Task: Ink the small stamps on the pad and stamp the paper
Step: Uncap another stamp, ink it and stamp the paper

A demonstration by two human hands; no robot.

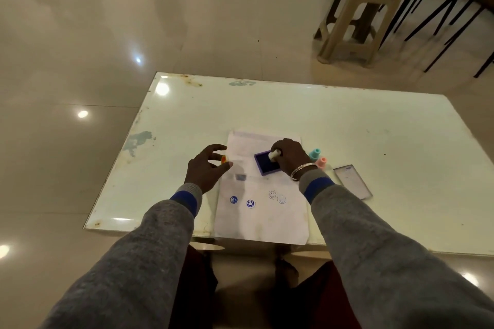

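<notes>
A white sheet of paper [263,219] lies at the table's near edge and bears several round smiley prints, two dark blue and two faint. A blue ink pad [265,164] sits on the paper's far part. My right hand [290,156] grips a small white stamp [274,154] lying tilted over the pad's far right corner. My left hand [207,168] hovers left of the paper and pinches a small orange piece [224,159], a stamp or its cap, between thumb and fingers.
A teal stamp [315,153] and a pink stamp [321,163] stand just right of my right hand. The pad's clear lid [352,181] lies further right. The pale table [347,125] is stained at its left edge. A plastic stool [361,16] stands beyond it.
</notes>
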